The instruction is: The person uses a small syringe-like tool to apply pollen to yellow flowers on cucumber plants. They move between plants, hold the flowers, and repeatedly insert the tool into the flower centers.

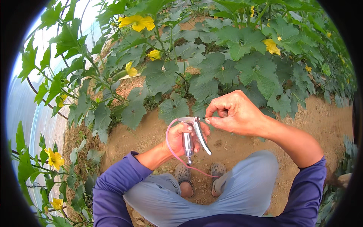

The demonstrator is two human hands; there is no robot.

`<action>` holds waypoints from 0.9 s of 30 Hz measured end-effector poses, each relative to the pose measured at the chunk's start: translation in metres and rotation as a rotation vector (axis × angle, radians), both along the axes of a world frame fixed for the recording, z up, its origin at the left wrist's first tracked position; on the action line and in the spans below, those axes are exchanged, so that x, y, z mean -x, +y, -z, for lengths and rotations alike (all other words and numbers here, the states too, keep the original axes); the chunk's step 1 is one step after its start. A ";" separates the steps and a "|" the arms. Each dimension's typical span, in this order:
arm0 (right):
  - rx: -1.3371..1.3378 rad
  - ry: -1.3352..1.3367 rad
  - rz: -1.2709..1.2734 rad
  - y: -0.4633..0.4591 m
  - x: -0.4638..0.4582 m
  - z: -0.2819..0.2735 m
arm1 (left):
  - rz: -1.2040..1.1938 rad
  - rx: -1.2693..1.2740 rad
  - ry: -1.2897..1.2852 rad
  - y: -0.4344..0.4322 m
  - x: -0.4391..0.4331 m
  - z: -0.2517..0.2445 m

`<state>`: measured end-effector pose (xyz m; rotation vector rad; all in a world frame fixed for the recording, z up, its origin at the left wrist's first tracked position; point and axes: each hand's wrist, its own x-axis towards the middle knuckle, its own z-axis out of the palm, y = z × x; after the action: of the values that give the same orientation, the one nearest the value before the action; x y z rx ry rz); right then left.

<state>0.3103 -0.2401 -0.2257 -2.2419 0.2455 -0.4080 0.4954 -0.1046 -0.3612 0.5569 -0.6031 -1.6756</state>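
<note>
My left hand (181, 137) is wrapped around a metal hand sprayer gun (188, 142) with a clear barrel and a curved lever (202, 136). From its top, a thin pink hose (168, 139) loops down past my wrist and runs between my shoes. My right hand (235, 113) is beside the gun's nozzle end, thumb and forefinger pinched on a tiny dark piece (203, 117). The piece is too small to identify, and whether it touches the nozzle is hard to tell.
Broad-leaved squash-like plants (218, 68) with yellow flowers (137, 22) grow across the far side. More vines stand at left before a plastic film wall (42, 119). Bare soil (141, 142) lies under me, and my clog-style shoes (183, 173) rest on it between my bent knees.
</note>
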 end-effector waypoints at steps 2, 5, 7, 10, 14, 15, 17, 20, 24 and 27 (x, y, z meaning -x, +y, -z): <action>0.069 0.020 0.018 -0.007 0.010 -0.013 | 0.048 0.067 0.047 -0.025 0.012 0.004; 0.243 0.139 0.096 -0.019 0.034 -0.034 | 0.128 0.146 0.202 -0.060 0.035 0.016; 0.302 0.162 0.105 -0.025 0.047 -0.044 | 0.171 0.177 0.409 -0.079 0.055 0.029; 0.424 0.329 0.112 -0.029 0.060 -0.049 | 0.069 0.214 0.489 -0.094 0.092 0.053; 0.388 0.507 0.101 -0.033 0.051 -0.036 | -0.031 0.219 0.561 -0.086 0.124 0.084; 0.379 0.516 0.084 -0.034 0.045 -0.030 | -0.031 0.240 0.568 -0.083 0.127 0.090; 0.351 0.536 0.042 -0.035 0.033 -0.016 | -0.112 0.182 0.531 -0.075 0.131 0.100; 0.320 0.572 -0.002 -0.037 0.021 0.002 | -0.135 0.190 0.452 -0.071 0.130 0.108; 0.306 0.554 -0.032 -0.040 0.014 0.017 | -0.230 0.138 0.456 -0.069 0.130 0.110; 0.244 0.600 -0.024 -0.042 0.011 0.024 | -0.187 0.182 0.460 -0.070 0.128 0.110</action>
<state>0.2988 -0.2820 -0.2497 -2.5592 0.4996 0.2774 0.3672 -0.1748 -0.4709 0.0835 -0.3490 -1.4849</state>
